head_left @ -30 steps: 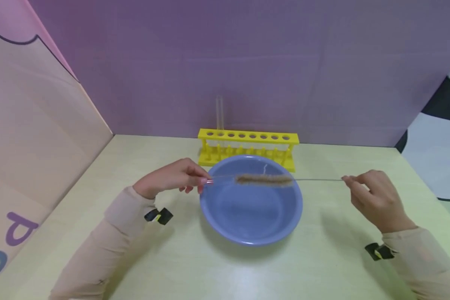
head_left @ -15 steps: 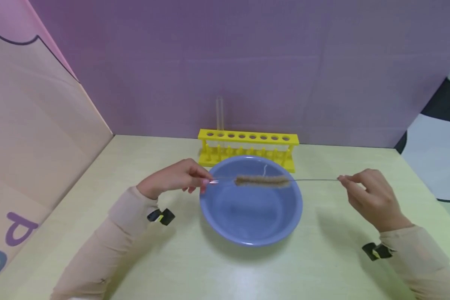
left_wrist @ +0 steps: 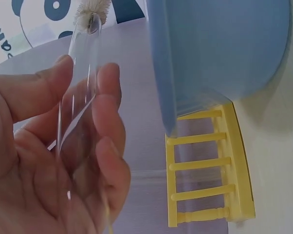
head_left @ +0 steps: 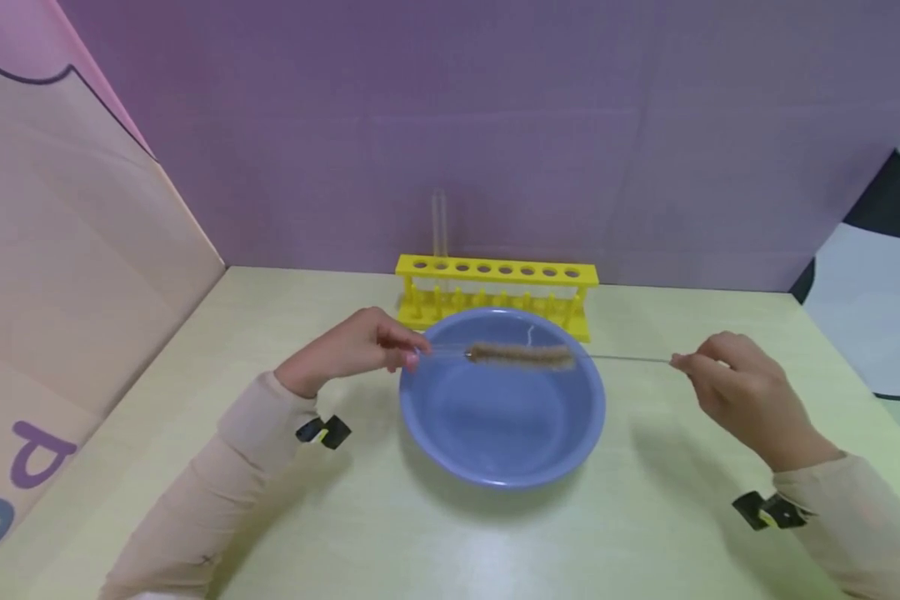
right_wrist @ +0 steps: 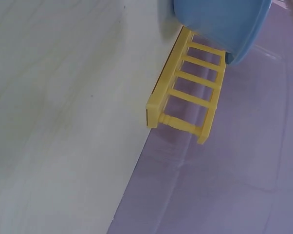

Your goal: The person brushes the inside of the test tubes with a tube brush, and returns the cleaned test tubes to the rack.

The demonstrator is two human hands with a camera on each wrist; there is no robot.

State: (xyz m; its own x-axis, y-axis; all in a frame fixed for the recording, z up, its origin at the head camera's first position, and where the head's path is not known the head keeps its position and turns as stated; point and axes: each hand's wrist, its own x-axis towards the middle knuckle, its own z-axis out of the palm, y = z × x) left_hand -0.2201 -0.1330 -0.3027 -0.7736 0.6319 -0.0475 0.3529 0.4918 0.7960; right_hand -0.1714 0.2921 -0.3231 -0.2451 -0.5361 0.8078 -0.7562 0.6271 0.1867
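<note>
Over the blue basin [head_left: 498, 481], my left hand [head_left: 356, 350] holds a clear glass test tube [head_left: 446, 352] lying nearly level. In the left wrist view the thumb and curled fingers wrap the test tube [left_wrist: 78, 73]. A tan bristled test tube brush [head_left: 521, 357] lies in line with it; its bristle tip meets the tube's mouth, and how far it reaches inside is hard to tell. My right hand [head_left: 742, 387] pinches the far end of the brush's thin wire handle. Only a sliver of that hand shows in the right wrist view.
Behind the basin stands a yellow test tube rack [head_left: 495, 267], partly covered by the basin's far rim. Another clear test tube [head_left: 439, 221] stands upright in it. The pale table [head_left: 480, 550] ends at a purple backdrop [head_left: 495, 142].
My right hand has shifted left along with the brush, which now sits closer to my left hand. My left hand has moved slightly to the right and keeps hold of the test tube.
</note>
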